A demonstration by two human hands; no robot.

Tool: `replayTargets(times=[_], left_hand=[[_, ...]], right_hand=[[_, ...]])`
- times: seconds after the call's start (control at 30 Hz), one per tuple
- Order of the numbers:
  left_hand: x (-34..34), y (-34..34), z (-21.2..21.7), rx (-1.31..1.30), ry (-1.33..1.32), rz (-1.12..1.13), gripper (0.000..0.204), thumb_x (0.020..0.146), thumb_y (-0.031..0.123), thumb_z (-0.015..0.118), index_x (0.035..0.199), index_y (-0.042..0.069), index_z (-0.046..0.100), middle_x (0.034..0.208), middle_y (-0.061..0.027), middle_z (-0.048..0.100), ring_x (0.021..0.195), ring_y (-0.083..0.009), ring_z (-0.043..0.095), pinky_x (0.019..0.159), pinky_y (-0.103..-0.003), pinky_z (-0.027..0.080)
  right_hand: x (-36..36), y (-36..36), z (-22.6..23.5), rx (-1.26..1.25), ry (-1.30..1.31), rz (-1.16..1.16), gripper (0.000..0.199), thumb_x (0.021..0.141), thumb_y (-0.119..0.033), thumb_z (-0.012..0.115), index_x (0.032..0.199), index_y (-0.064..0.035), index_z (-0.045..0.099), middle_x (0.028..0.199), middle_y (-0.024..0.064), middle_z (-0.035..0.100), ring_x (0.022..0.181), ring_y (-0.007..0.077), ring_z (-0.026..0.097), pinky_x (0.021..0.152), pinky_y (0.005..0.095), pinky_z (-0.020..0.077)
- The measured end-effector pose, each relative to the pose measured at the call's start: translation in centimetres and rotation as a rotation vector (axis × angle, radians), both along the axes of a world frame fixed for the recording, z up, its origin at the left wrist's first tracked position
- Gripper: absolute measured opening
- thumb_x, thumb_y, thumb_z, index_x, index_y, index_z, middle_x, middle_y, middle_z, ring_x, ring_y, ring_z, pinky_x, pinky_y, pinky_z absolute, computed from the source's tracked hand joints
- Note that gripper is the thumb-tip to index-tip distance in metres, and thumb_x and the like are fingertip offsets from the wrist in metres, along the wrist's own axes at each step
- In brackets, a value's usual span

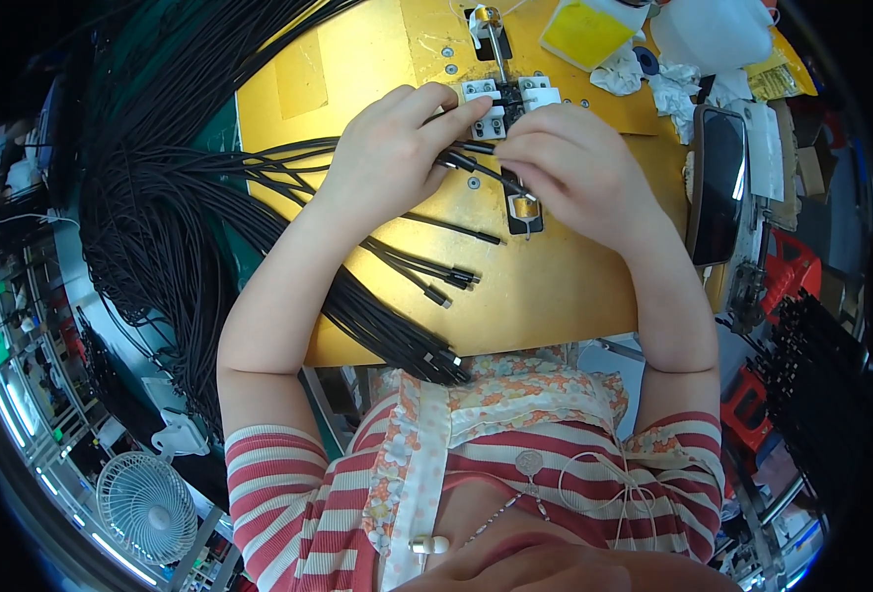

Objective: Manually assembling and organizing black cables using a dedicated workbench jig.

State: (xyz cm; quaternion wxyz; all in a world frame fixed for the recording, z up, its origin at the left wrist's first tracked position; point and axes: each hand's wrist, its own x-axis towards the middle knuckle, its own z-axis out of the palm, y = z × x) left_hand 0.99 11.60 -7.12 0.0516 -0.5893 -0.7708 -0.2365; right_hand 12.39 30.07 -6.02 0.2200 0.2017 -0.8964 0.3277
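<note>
Several black cables (pixel 471 166) with plug ends run under my left hand (pixel 392 148), whose fingers are curled round them. Its index fingertip reaches the left white block of a small clamp fixture (pixel 541 95) bolted to the gold work plate (pixel 565 296). My right hand (pixel 579 168) is closed in a pinch just to the right of the fixture's near side. One cable end meets its fingertips, and another plug end lies by its thumb. The fingers hide part of the fixture and the exact grip.
A metal rod (pixel 498 49) stands behind the fixture, and a brass fitting (pixel 524 207) sits in a slot before it. Loose cable ends (pixel 446 271) and a thick cable bundle (pixel 387 331) lie left. A dark phone (pixel 720 183) and crumpled tissue (pixel 673 94) are right.
</note>
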Motion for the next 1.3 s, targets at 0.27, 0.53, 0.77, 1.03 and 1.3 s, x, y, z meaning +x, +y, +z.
replayTargets(times=[0.27, 0.53, 0.77, 1.03, 1.3], left_hand=[[0.1, -0.3, 0.1, -0.021, 0.044, 0.008, 0.062, 0.059, 0.008, 0.076, 0.119, 0.013, 0.061, 0.095, -0.0044, 0.057, 0.085, -0.0216, 0.059, 0.075, -0.033, 0.05], [-0.5, -0.6, 1.1, 0.012, 0.082, 0.019, 0.052, 0.065, 0.0, 0.07, 0.117, 0.006, 0.061, 0.087, -0.0067, 0.06, 0.08, -0.0227, 0.062, 0.07, -0.032, 0.052], [0.4, -2.5, 5.7, -0.11, -0.418, -0.116, 0.041, 0.068, -0.01, 0.065, 0.108, 0.0, 0.066, 0.079, -0.0115, 0.065, 0.075, -0.0216, 0.068, 0.068, -0.029, 0.055], [0.4, -1.0, 3.4, -0.002, -0.264, -0.077, 0.048, 0.068, -0.011, 0.064, 0.114, 0.004, 0.064, 0.088, -0.0084, 0.062, 0.078, -0.0224, 0.066, 0.067, -0.031, 0.054], [0.2, 0.1, 0.7, -0.022, 0.058, 0.013, 0.056, 0.068, -0.009, 0.063, 0.119, 0.014, 0.064, 0.091, -0.0052, 0.06, 0.079, -0.0212, 0.062, 0.068, -0.031, 0.053]], right_hand=[[0.3, 1.5, 0.9, -0.066, -0.059, -0.072, 0.011, 0.075, -0.001, 0.067, 0.085, -0.0018, 0.063, 0.084, 0.008, 0.063, 0.08, 0.0255, 0.062, 0.069, 0.0337, 0.0502], [-0.3, 1.0, 0.5, -0.211, -0.044, -0.07, 0.012, 0.076, 0.002, 0.068, 0.087, -0.001, 0.065, 0.083, 0.0085, 0.063, 0.076, 0.023, 0.063, 0.067, 0.0297, 0.0505], [0.0, 0.6, 1.3, -0.424, -0.096, 0.068, 0.011, 0.077, 0.003, 0.068, 0.088, 0.0008, 0.065, 0.081, 0.0087, 0.063, 0.07, 0.018, 0.061, 0.063, 0.0261, 0.0488], [-0.6, 1.5, 0.6, -0.35, -0.095, -0.056, 0.009, 0.078, 0.0, 0.069, 0.086, 0.0012, 0.065, 0.081, 0.0083, 0.063, 0.069, 0.0174, 0.06, 0.062, 0.0265, 0.0473], [-1.4, 2.1, -1.5, -0.296, -0.182, -0.314, 0.012, 0.08, -0.008, 0.069, 0.088, 0.0009, 0.067, 0.084, 0.0075, 0.059, 0.07, 0.0173, 0.057, 0.061, 0.0273, 0.0443]])
